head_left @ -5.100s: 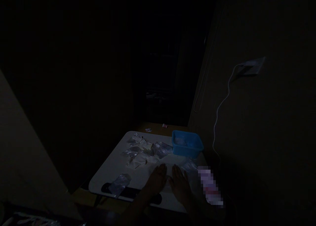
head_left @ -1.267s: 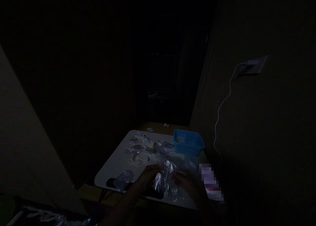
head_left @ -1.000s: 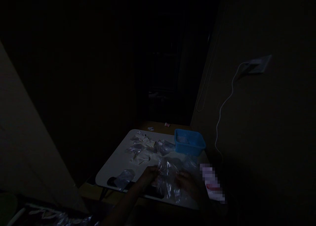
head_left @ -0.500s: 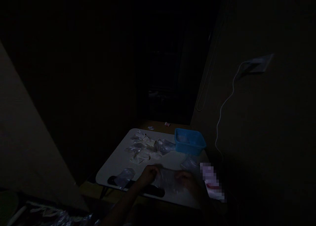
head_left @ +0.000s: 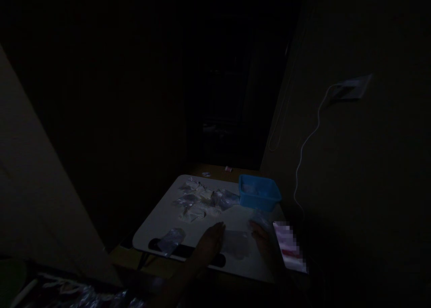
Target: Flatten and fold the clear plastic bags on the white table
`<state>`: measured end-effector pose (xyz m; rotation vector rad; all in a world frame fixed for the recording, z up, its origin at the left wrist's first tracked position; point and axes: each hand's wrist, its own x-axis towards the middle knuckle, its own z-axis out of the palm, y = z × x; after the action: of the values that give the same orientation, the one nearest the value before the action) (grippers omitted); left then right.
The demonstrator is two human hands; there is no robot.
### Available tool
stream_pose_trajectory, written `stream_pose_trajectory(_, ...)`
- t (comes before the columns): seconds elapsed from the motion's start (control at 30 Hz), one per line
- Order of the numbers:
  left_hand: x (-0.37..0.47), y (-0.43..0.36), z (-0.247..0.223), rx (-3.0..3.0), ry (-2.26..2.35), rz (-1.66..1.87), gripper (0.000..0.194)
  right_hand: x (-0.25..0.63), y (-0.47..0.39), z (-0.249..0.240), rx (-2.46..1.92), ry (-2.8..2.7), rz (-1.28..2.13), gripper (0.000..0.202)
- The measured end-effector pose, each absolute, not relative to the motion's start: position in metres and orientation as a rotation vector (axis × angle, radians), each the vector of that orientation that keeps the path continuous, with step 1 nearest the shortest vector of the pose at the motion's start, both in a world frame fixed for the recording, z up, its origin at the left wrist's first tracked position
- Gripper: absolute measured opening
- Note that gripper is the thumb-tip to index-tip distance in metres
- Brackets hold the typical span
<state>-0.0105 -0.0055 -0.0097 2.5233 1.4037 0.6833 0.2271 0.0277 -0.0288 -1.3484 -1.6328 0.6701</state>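
Observation:
The scene is very dark. A clear plastic bag point(head_left: 236, 244) lies roughly flat near the front edge of the white folding table point(head_left: 158, 222). My left hand point(head_left: 212, 240) rests along the bag's left side, its fingers stretched forward. On the other side is my right hand point(head_left: 261, 237), fingers extended and apart from the bag's edge. Just beyond my right hand lies another clear plastic bag point(head_left: 262, 218), partly covered by it. A single plastic bag point(head_left: 171, 241) sits at the front left, over the table's dark slot.
Several crumpled clear bags point(head_left: 198, 200) are heaped at the table's back left. A blue plastic basket point(head_left: 259, 204) stands at the back right, with something pale inside. A lit, blurred-out screen point(head_left: 289, 247) lies at the right edge. A white cable point(head_left: 299, 160) hangs from a wall socket.
Both hands have let go of the bag they were holding up. It now lies flatter between them, and my hands have moved slightly apart with fingers straightened.

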Motion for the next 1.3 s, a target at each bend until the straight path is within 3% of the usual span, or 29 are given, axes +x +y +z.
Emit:
stream_pose_trajectory(0.3, 0.003, -0.007, -0.021, 2.703, 1.634, 0.223, 0.052, 0.153, -0.015, -0.017, -1.370, -2.357, 0.068, 0.047)
stream_pose_trajectory(0.5, 0.000, -0.003, -0.032, 2.762, 1.594, 0.079, 0.065, 0.139, -0.026, -0.018, -1.431, -2.461, 0.029, 0.050)
stream_pose_trajectory(0.7, 0.004, -0.008, -0.027, 2.814, 1.711, 0.244, 0.048, 0.168, -0.016, -0.021, -1.524, -2.424, -0.037, 0.051)
stream_pose_trajectory(1.03, 0.006, -0.009, -0.025, 2.810, 1.714, 0.313, 0.046, 0.194, -0.011, -0.010, -1.768, -2.290, -0.146, 0.052)
stream_pose_trajectory(1.3, 0.000, -0.007, -0.029, 2.806, 1.613, 0.128, 0.055, 0.141, -0.030, -0.004, -1.402, -2.499, 0.009, 0.049)
